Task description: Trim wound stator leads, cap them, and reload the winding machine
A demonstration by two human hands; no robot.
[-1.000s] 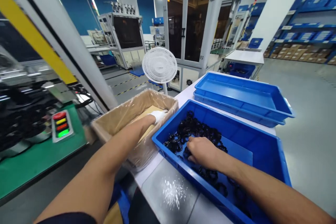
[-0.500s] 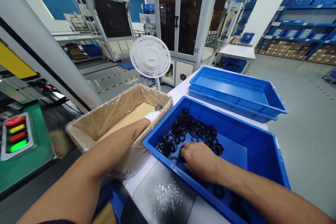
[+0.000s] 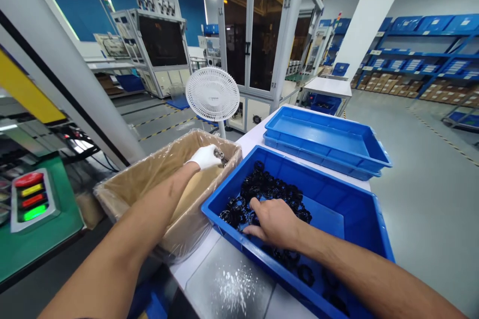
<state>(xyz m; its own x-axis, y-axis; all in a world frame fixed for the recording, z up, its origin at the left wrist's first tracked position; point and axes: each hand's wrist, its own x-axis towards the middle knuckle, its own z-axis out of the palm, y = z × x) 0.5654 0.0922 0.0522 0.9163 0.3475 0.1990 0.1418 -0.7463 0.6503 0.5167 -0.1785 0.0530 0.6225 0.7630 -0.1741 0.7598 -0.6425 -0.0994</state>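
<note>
Black ring-shaped parts [image 3: 269, 187] lay heaped in a deep blue bin [image 3: 329, 177] on a white table [image 3: 258, 132], most of them massed toward its far left end, with more loose along the near side and bare blue floor showing to the right. A worker's ungloved right hand [image 3: 279, 222] reached in among them, thumb set apart from bent fingers; whether it gripped a part could not be told. The white-gloved left hand [image 3: 205, 157] gripped small dark parts [image 3: 220, 155] inside a cardboard carton [image 3: 134, 179] just beside the bin. Clear plastic lined the carton and folded over its rim, and a flat tan sheet [image 3: 190, 199] lay within. Two lighter blue trays [image 3: 318, 134] sat stacked beyond the bin. Lettering at the hub of a white fan [image 3: 212, 94] was too small to read, as were the white labels on blue containers [image 3: 436, 22] shelved above cardboard boxes [image 3: 385, 81] at right.
</note>
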